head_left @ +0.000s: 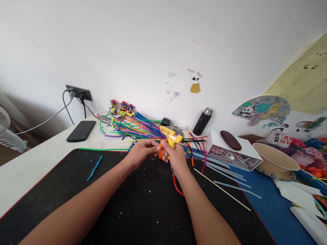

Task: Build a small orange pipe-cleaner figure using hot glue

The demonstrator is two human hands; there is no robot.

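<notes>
Both my hands meet over the far part of a black mat (107, 204). My right hand (175, 154) is closed round a yellow glue gun (173, 139), its nozzle pointing left. My left hand (143, 149) pinches a small orange piece (160, 153) right at the gun's tip. A pile of coloured pipe cleaners (133, 128) lies just behind the hands. A red loop (176, 185) rests on the mat under my right wrist.
A black phone (81, 130) lies far left, with a wall socket and cables above it. Right of the hands lie clear glue sticks (224, 172), a thin wooden stick (222, 190), a white box (233, 151), a black flask (202, 121) and a paper bowl (276, 158). Small figurines (122, 107) stand by the wall.
</notes>
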